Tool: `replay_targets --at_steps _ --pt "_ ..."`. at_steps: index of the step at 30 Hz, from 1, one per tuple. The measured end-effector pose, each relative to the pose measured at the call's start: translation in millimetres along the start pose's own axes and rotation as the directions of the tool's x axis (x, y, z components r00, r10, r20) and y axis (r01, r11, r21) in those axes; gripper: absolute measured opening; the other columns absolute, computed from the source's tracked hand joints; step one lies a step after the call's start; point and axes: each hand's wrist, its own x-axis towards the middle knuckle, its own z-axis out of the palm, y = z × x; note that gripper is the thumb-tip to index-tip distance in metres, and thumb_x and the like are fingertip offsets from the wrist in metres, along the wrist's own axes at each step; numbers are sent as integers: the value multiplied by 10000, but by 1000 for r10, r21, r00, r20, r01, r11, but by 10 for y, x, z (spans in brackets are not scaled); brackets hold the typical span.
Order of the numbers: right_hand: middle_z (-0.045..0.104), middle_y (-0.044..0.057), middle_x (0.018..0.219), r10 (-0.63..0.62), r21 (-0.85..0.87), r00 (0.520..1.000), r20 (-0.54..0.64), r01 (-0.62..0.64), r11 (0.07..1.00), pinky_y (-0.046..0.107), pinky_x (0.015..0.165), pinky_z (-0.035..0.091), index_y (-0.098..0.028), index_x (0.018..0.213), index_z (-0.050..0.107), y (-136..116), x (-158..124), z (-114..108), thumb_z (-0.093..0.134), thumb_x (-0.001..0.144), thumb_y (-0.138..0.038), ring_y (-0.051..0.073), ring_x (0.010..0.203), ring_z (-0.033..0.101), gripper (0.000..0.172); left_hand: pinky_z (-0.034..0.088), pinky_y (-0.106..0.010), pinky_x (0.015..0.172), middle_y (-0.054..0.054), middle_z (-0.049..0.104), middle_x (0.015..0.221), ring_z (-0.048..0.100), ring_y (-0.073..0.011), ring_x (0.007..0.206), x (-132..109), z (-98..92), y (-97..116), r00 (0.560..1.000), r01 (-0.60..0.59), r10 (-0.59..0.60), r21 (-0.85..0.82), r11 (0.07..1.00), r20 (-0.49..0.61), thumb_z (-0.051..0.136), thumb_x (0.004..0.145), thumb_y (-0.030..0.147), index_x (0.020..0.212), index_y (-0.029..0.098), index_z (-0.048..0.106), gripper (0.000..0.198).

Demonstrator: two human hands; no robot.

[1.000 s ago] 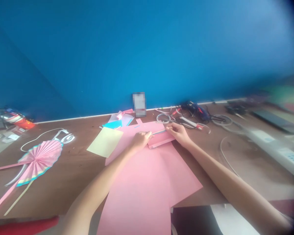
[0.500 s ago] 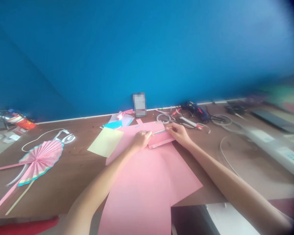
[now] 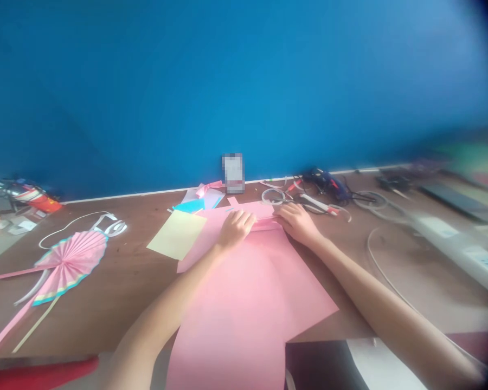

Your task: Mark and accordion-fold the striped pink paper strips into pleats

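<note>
Both hands work at the far end of a long pink paper [image 3: 244,303] that runs toward me and hangs over the table's near edge. My left hand [image 3: 236,228] has its fingers curled over the left end of a narrow folded part of it. At the right end of that fold, my right hand [image 3: 297,223] grips with bent fingers. The folded part [image 3: 265,223] lies flat between the hands, partly hidden by the fingers. Another pink sheet lies beneath. Beside my left hand rests a pale yellow sheet [image 3: 177,234].
A pleated pink fan [image 3: 73,257] with blue and yellow edging lies at left. Blue paper [image 3: 189,206] and a pixelated upright object [image 3: 233,173] are at the back. Pliers [image 3: 321,205], cables and a white power strip [image 3: 463,244] occupy the right side.
The raised pink flap with its coloured stripe has turned down and now shows as a narrow fold. Both hands have rolled over it, knuckles up.
</note>
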Motion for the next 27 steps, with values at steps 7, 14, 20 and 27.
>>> replay_targets --at_steps 7,14,20,27 --pt "694 84 983 -89 -122 993 -75 80 989 334 757 337 -200 984 682 -72 -25 30 438 974 -258 205 919 546 252 402 -393 942 -115 645 1197 575 -243 1134 -8 -58 61 999 15 -16 -17 1000 -45 408 957 160 1381 216 457 431" --pt "692 82 907 -107 -100 994 -32 104 990 331 744 361 -214 994 708 -95 -19 41 412 976 -243 208 877 547 297 435 -373 855 -109 682 972 625 -213 947 18 -25 164 1000 -23 22 58 998 14 373 945 91 1246 135 536 345" --pt "662 82 823 -113 -101 994 7 113 988 324 722 348 -193 956 692 -173 15 17 407 986 -304 198 794 525 307 446 -350 760 -103 678 889 634 -212 868 1 47 98 998 -28 24 68 997 56 369 945 92 1116 117 583 275" --pt "638 91 836 13 4 999 -43 -13 1000 328 749 373 -187 949 650 -64 -5 11 384 979 -295 216 836 530 288 447 -369 979 -109 637 1204 583 -207 1131 -56 41 48 998 -17 10 -127 992 -57 359 953 95 1355 172 455 421"
